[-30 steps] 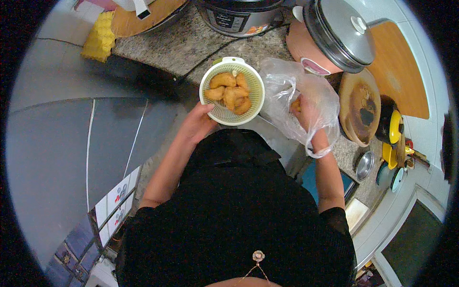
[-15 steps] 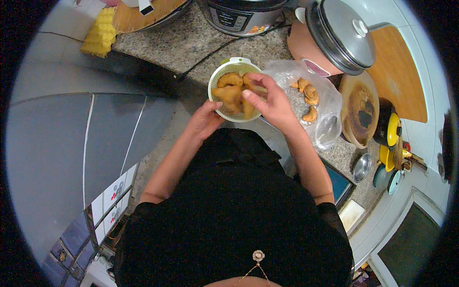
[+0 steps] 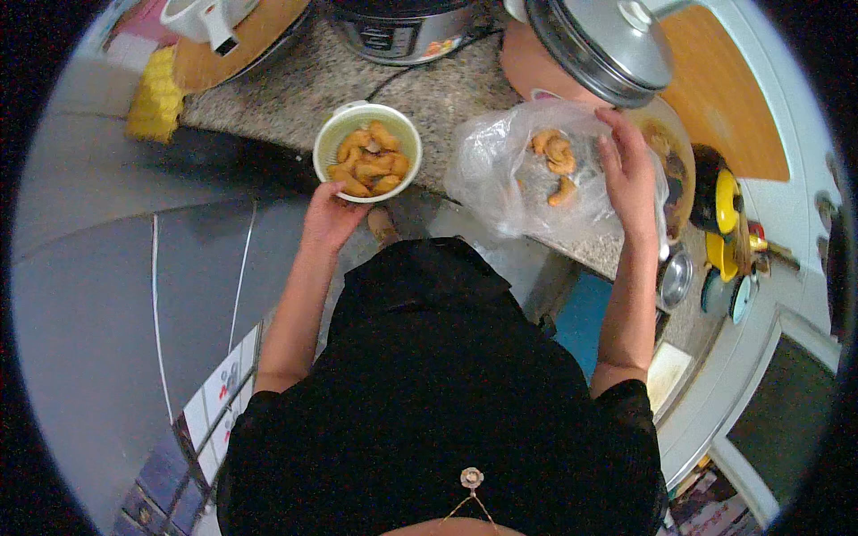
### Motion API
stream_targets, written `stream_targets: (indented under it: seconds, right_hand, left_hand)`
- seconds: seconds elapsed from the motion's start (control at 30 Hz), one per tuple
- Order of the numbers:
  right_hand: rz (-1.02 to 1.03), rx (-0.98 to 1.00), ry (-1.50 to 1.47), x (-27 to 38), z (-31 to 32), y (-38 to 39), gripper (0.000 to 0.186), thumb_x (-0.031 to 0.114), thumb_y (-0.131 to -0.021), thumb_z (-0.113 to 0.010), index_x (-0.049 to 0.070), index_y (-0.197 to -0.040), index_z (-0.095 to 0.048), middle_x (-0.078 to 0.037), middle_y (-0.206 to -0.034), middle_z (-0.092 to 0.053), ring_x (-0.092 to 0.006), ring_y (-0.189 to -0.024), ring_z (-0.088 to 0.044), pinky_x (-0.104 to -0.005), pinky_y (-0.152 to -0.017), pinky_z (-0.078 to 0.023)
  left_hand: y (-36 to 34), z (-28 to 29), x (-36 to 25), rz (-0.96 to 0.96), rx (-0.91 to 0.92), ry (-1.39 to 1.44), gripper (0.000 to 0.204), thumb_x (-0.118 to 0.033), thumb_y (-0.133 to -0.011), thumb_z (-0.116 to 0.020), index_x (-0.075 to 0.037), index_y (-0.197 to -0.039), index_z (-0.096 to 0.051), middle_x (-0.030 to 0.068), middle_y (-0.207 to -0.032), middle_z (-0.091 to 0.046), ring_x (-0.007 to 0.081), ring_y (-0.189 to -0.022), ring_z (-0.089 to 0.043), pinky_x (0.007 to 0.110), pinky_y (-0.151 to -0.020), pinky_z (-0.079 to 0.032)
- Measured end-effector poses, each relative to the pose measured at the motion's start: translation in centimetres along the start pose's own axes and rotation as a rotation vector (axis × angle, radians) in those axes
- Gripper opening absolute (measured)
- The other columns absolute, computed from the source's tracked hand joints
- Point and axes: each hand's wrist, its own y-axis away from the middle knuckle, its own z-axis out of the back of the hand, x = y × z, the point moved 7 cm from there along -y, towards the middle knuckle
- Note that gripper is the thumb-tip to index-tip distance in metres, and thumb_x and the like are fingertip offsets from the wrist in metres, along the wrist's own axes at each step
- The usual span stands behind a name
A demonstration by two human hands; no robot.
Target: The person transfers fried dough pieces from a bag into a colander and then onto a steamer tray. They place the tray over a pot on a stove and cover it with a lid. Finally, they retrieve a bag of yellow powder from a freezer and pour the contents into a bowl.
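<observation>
My left hand [image 3: 333,217] grips the near rim of a small round white-and-green plastic colander [image 3: 414,159], the thumb over the edge. Several golden-brown, curved fried pieces [image 3: 368,164] lie in the colander. My right hand [image 3: 630,170] is over the right side of a clear plastic bag [image 3: 487,170] spread on the counter. Its thumb and fingers are apart and touch or nearly touch the plastic. A few more curved brown pieces [image 3: 560,154] lie on the bag, left of that hand.
On the speckled stone counter [image 3: 295,80] stand a grey-and-black electric cooker [image 3: 384,36] and a pink pot [image 3: 545,62] with a metal lid. A stained round board [image 3: 675,152] is behind the bag. A metal bowl [image 3: 677,279] and yellow-handled cookware [image 3: 728,201] stand at the right.
My right hand has left the colander and moved right to the bag. My left hand has carried the colander left. The whole view has shifted a little.
</observation>
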Motion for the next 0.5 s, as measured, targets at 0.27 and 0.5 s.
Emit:
stream_targets:
  seconds: [0.27,0.5]
  right_hand:
    - [-0.042,0.203,0.172,2.7,1.9,1.6,0.022,0.011,-0.088,-0.059,0.004,-0.109,-0.061,-0.013,-0.104,-0.065,-0.0296,-0.097,-0.063,-0.0375,-0.087,-0.049]
    - [0.097,-0.069,0.644,7.4,7.1,5.2,0.062,0.018,-0.070,-0.076,0.011,-0.127,-0.052,-0.013,-0.127,-0.054,-0.0359,-0.119,-0.048,-0.0422,-0.100,-0.040]
  left_hand:
    - [-5.2,-0.9,0.2,0.066,-0.044,-0.107,0.057,-0.012,-0.075,-0.061,-0.005,-0.128,-0.041,0.0139,-0.127,-0.042,0.0320,-0.120,-0.043,0.054,-0.103,-0.039]
    - [-8.0,-0.5,0.8,0.061,-0.132,-0.199,0.051,-0.012,-0.082,-0.063,-0.004,-0.128,-0.042,0.0149,-0.128,-0.043,0.0323,-0.123,-0.043,0.055,-0.103,-0.039]
